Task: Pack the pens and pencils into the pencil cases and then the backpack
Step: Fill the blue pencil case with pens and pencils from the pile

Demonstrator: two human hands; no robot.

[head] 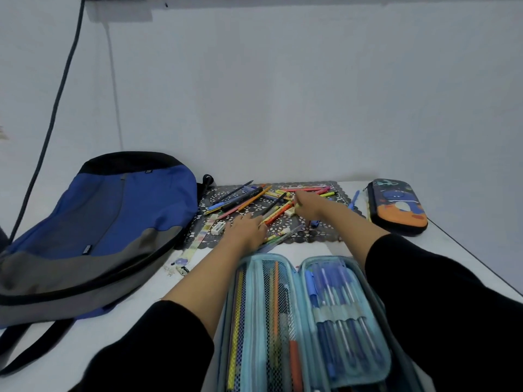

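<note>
From the head camera, the left hand (246, 228) lays its fingers (261, 221) on the loose pens and pencils (254, 197) on the table (85, 352). The right hand (310, 204) reaches further in. I cannot tell whether either hand's fingers grip anything. The open blue pencil case (308, 321) lies nearer than the fingers, the backpack (99, 222) to their left, and the closed pencil case (397, 206) to their right.

We're seeing the backpack (93, 222) lying left on the tabletop (85, 335). The mat (319, 233) is sitting centre-back, carrying loose pens and pencils (254, 198). The open pencil case (297, 321) is lying nearest us, and the closed pencil case (399, 207) is sitting right of the mat.
</note>
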